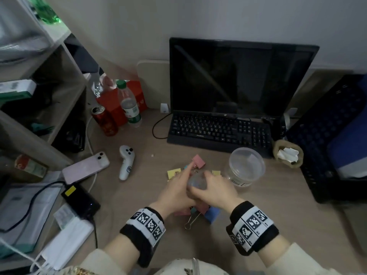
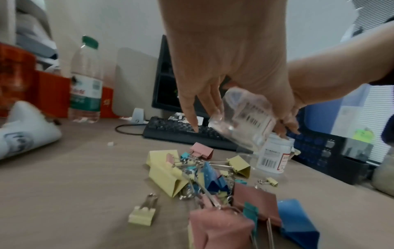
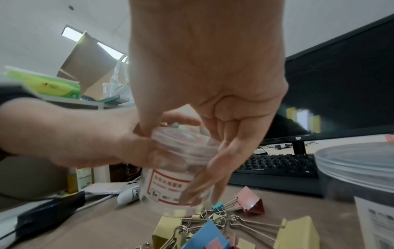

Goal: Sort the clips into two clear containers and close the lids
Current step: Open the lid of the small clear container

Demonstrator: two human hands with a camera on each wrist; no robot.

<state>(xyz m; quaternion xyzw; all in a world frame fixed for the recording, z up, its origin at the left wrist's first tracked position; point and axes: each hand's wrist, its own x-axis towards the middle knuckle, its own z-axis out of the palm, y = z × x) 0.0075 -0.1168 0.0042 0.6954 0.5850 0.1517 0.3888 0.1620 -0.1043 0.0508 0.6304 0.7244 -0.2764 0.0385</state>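
Observation:
Both hands hold a small clear container just above the desk, tilted; it has a red-bordered label. My left hand grips its lid end, index finger stretched forward. My right hand grips the body, fingers lying down along the label. Under and around the hands lies a pile of coloured binder clips: a pink one, yellow ones, a blue one. A larger clear container with its lid on stands to the right of the pile.
A black keyboard and a monitor stand behind the clips. At the left lie a white controller, a pink phone, a water bottle and a red can. A black crate lines the right edge.

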